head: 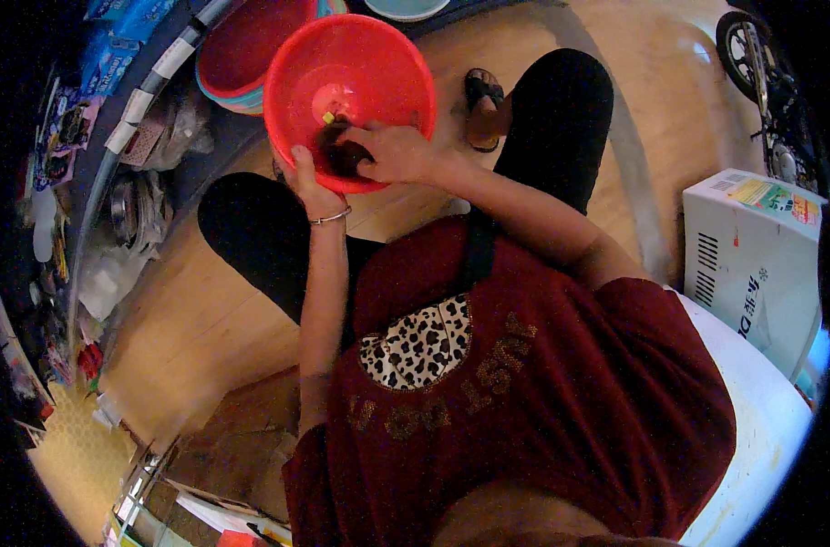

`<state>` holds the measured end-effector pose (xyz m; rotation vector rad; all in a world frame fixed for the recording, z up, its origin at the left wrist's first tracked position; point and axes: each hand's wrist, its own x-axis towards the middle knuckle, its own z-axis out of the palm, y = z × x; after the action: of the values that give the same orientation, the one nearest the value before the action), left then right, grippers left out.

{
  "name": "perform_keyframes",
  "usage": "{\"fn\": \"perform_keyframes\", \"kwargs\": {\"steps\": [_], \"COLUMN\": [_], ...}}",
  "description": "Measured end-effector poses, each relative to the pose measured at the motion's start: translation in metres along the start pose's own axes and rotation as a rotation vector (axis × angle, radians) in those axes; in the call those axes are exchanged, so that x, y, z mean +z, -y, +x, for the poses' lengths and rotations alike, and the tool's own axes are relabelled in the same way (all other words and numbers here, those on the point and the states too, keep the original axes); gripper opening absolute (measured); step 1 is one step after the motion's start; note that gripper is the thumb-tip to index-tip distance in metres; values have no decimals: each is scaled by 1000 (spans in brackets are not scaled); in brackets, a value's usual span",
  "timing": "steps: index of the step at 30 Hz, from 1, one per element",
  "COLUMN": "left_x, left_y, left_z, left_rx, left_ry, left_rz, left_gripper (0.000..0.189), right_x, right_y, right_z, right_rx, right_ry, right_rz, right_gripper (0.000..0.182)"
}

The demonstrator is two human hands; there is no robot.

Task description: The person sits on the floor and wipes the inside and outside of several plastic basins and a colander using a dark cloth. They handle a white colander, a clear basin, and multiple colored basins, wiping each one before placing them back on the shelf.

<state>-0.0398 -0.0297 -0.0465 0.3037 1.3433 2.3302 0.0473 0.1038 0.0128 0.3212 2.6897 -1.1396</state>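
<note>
A red plastic basin (380,61) is tilted in front of me, above my bent knees. My left hand (312,184) grips its near left rim, the thumb over the edge; a bracelet circles that wrist. Inside the basin, against its near wall, lies a dark, blurred clump (346,154) whose kind I cannot tell. My right hand (394,152) reaches over the near right rim with its fingers at this clump; whether they close on it is unclear. A small yellow piece (328,117) shows beside the clump.
Behind the basin at the left stand stacked round tubs (230,102), with a pale basin (408,8) at the top. Shelves of packaged goods line the left. At right are a white appliance (729,239) and a motorcycle (743,61). Cardboard (251,437) lies lower left.
</note>
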Motion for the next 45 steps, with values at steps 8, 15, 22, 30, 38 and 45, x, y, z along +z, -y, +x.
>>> {"fn": "perform_keyframes", "kwargs": {"steps": [8,15,22,30,38,45], "left_x": [23,20,22,16,29,31], "left_y": [-40,-62,-55,-28,-30,-16], "left_z": [0,2,2,10,9,16], "left_rx": [172,177,166,-102,-69,-163], "left_ry": [-165,-242,-192,-141,-111,-151], "left_rz": [54,-290,-208,-65,348,387], "left_gripper": [52,53,54,60,71,51], "right_x": [-23,-55,-39,-18,-61,-74], "right_y": [-57,-82,-50,-76,-115,-117], "right_z": [5,-8,-20,-16,-35,-40], "right_rx": [181,427,487,471,757,668], "right_ry": [-438,-306,97,175,-322,-592], "right_rz": [-36,1116,1194,998,1288,1581], "right_gripper": [38,34,71,63,56,59]}}
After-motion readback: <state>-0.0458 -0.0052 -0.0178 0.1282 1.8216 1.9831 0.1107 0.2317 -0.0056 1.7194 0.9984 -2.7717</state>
